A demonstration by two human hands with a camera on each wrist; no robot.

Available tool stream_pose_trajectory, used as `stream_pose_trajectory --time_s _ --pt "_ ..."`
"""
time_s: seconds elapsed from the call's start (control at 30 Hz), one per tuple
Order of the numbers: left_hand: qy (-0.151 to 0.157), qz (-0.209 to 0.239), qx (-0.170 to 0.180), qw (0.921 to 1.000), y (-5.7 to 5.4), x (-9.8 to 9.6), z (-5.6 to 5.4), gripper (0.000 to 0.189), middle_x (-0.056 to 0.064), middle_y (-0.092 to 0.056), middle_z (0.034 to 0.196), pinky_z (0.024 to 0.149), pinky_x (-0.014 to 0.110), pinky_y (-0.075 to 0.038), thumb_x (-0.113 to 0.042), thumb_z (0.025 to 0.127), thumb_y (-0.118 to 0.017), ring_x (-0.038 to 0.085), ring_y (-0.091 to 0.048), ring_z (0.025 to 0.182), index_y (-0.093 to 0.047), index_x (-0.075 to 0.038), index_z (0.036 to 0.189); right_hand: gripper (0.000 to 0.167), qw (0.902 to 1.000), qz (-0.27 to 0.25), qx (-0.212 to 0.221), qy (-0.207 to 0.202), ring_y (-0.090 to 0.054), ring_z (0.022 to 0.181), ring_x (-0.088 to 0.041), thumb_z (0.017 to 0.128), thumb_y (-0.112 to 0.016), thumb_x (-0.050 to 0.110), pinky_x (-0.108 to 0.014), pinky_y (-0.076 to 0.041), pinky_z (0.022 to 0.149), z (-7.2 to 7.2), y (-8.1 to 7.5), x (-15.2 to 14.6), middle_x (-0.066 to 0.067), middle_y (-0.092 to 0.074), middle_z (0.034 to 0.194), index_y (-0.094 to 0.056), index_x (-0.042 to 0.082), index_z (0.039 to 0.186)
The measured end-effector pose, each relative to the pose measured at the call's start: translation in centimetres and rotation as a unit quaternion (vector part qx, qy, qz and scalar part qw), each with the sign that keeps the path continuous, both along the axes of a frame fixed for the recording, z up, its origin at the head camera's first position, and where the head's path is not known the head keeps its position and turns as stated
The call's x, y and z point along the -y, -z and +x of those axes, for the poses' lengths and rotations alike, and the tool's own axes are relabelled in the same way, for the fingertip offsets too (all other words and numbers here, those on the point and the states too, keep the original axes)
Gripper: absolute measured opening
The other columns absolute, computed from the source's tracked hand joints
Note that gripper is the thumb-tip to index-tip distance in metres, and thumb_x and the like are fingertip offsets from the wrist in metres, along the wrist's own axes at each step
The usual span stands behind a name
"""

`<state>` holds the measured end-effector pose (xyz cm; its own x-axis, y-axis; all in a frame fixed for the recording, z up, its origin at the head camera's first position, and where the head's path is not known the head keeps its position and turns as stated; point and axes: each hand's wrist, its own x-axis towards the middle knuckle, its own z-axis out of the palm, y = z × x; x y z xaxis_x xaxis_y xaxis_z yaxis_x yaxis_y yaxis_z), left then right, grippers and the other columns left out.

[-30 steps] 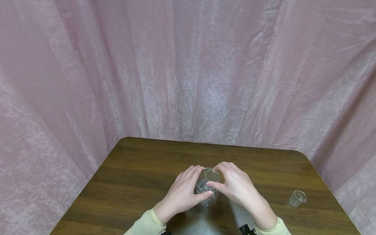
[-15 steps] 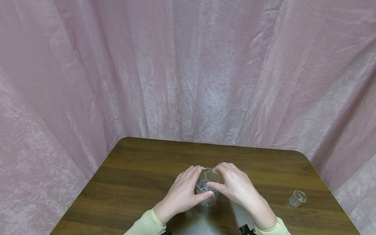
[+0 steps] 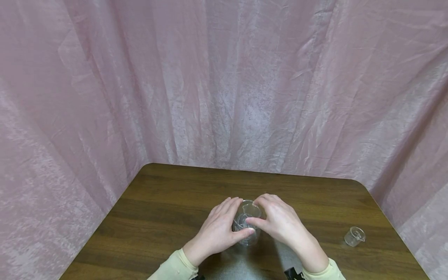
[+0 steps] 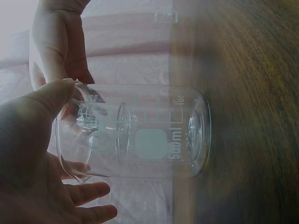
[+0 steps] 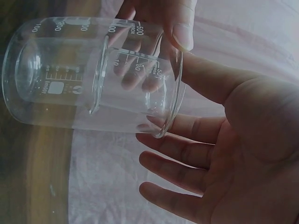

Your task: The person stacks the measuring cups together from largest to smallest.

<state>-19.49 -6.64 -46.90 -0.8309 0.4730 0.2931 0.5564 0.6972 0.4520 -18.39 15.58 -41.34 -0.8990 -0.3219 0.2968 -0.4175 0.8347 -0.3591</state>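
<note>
A clear 500 ml beaker [image 4: 156, 163] stands upright on the table near the front. My left hand [image 3: 220, 225] holds it round the rim, thumb on the near side and fingers on the far side. Through its wall a medium beaker [image 5: 58, 77] shows at the bottom. Above that one, a smaller beaker [image 5: 133, 81] with scale marks up to 50 sits in the mouth of the large beaker. My right hand [image 3: 280, 219] pinches this smaller beaker near its rim between thumb and index finger; the other fingers spread outside the large beaker. My two thumbs nearly meet.
Another small beaker [image 3: 354, 236] stands on the brown wooden table [image 3: 168, 206] at the right. A pink curtain [image 3: 224, 85] hangs behind the table and along both sides.
My right hand has shifted very slightly left and down, and the smaller beaker's rim with it. The left hand and the large beaker stay in place.
</note>
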Motion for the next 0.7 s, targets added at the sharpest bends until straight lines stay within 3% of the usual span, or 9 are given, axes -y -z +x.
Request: stream_pose_trajectory --time_s 0.7 --pt "-0.001 -0.005 0.009 0.9999 -0.07 -0.02 -0.02 0.092 0.008 -0.053 0.165 0.125 0.065 -0.037 -0.074 0.099 -0.068 0.039 -0.041 0.159 -0.048 -0.011 0.164 0.046 0.9989 0.006 0.047 -0.004 -0.066 0.13 -0.03 0.087 -0.094 0.044 -0.055 -0.06 0.099 -0.12 -0.18 -0.01 0.004 -0.074 0.123 -0.079 0.014 0.119"
